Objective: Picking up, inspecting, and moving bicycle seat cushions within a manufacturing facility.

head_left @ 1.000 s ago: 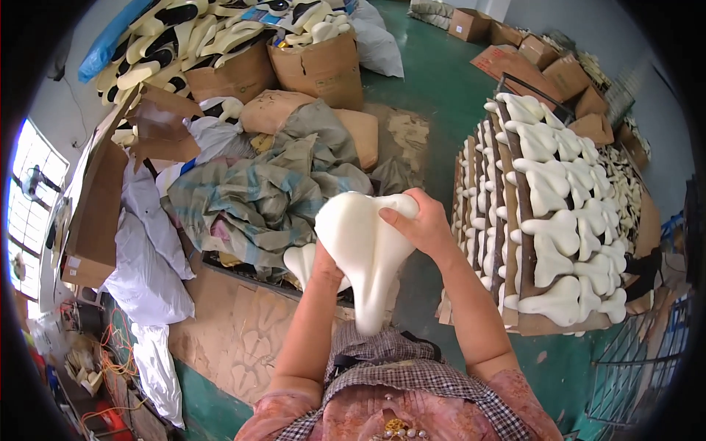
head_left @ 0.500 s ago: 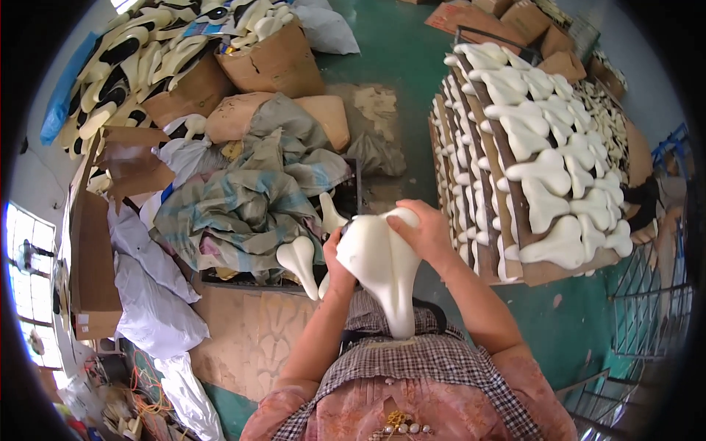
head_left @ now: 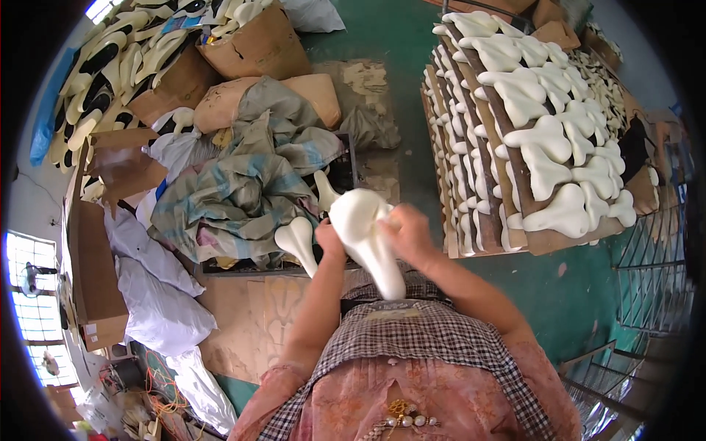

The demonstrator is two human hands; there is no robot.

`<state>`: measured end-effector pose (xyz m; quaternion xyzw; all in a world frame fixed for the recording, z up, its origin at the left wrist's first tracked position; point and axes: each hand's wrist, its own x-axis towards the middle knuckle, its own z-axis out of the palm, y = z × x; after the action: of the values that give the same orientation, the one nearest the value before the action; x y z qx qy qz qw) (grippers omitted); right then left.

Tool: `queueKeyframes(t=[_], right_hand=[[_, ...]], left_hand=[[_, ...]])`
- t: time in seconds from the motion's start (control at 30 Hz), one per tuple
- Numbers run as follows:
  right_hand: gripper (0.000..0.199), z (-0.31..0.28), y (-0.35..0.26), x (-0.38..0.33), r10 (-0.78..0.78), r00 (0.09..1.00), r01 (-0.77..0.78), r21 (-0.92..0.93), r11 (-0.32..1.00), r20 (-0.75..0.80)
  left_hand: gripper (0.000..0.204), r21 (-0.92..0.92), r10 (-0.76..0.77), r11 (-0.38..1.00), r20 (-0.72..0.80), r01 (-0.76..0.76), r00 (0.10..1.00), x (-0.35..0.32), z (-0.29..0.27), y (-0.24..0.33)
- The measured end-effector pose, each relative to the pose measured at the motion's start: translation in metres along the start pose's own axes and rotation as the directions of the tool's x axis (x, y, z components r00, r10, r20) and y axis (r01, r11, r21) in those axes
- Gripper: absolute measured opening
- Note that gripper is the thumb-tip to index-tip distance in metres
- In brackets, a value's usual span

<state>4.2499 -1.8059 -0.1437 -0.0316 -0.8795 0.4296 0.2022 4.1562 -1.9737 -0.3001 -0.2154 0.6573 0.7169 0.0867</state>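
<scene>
In front of my apron I hold a white bicycle saddle foam [head_left: 384, 268], its wide end up and away from me and its narrow nose pointing back at me. My left hand [head_left: 328, 237] is closed at its left edge, with the fingertips partly hidden behind the foam. On the other side, my right hand [head_left: 407, 234] grips the right edge with bent fingers, slightly blurred. Just left of my left hand, another white saddle foam [head_left: 296, 241] lies at the edge of a dark crate. A third foam [head_left: 324, 190] sticks up beyond it.
Crumpled grey-blue striped sheeting [head_left: 235, 184] covers much of the dark crate [head_left: 250, 270]. To the right stands a tall layered stack of white saddle foams [head_left: 544, 147]. Cardboard boxes [head_left: 257, 48] and black-and-white pads [head_left: 103, 70] fill the far left; white sacks [head_left: 158, 287] lean nearer.
The held saddle foam has tilted, and its nose has swung up a little. My right hand has moved from its far edge down to its right side. The whole view has shifted slightly.
</scene>
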Motion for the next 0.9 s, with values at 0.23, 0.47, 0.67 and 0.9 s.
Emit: queueKeyframes(t=[0.23, 0.47, 0.67, 0.9], right_hand=[[0.026, -0.053, -0.036, 0.024, -0.03, 0.988, -0.024, 0.338, 0.941, 0.153], [0.087, -0.011, -0.036, 0.06, -0.019, 0.988, 0.015, 0.027, 1.0, 0.154], [0.041, -0.021, -0.028, 0.073, -0.068, 0.947, 0.022, 0.149, 0.989, 0.315], [0.037, -0.012, 0.009, 0.084, 0.232, 0.909, -0.393, 0.525, 0.755, 0.345]], left_hand=[[0.024, -0.134, 0.197, 0.973, 0.036, -0.19, 0.98, -0.025, 0.024, 0.148], [0.026, -0.151, 0.67, 0.69, -0.237, -0.708, 0.704, -0.062, 0.048, 0.216], [0.029, -0.372, 0.519, 0.742, -0.209, -0.558, 0.829, -0.057, 0.041, 0.223], [0.019, -0.619, 0.441, 0.606, -0.262, -0.5, 0.859, -0.064, 0.037, 0.246]])
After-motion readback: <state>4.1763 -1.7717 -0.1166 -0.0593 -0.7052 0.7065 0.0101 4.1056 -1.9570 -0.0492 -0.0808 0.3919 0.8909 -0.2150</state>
